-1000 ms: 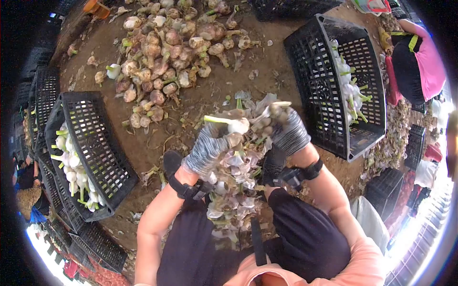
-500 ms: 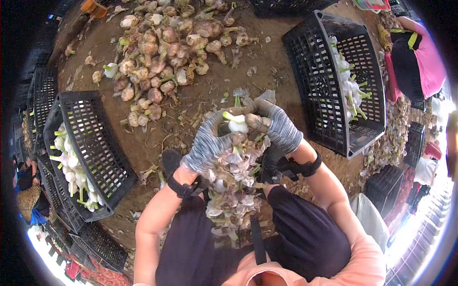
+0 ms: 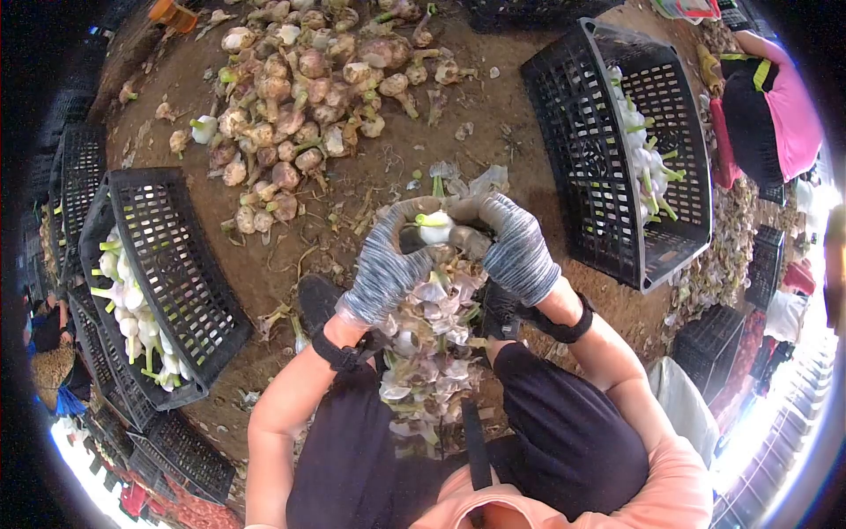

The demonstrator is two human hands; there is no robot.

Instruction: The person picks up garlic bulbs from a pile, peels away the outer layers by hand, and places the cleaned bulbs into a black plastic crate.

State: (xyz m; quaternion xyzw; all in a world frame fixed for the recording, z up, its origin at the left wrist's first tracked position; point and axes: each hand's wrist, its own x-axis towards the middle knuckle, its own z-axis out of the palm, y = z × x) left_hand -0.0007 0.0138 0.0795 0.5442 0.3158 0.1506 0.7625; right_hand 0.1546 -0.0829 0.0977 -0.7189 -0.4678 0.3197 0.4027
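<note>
Both hands wear grey knitted gloves with dirty fingertips and meet in the centre of the view. Between them is a white garlic bulb [image 3: 434, 227] with a short green stem pointing left. My left hand [image 3: 385, 260] is closed around the bulb from the left. My right hand [image 3: 514, 240] is closed against the bulb's right side, its fingers bent over the top. Below the hands, a heap of papery garlic skins [image 3: 432, 339] lies between my legs. Unpeeled, soil-stained garlic [image 3: 291, 106] is piled on the ground ahead.
A black crate [image 3: 181, 273] with white bulbs stands at the left, and another black crate [image 3: 617, 159] with bulbs stands at the right. A person in pink [image 3: 793, 123] is at the far right. More crates and part of another person [image 3: 53, 353] show at the left edge.
The bulb and fingertips have shifted slightly, and the right hand has rolled a little further over the bulb. The crates and the garlic pile look the same.
</note>
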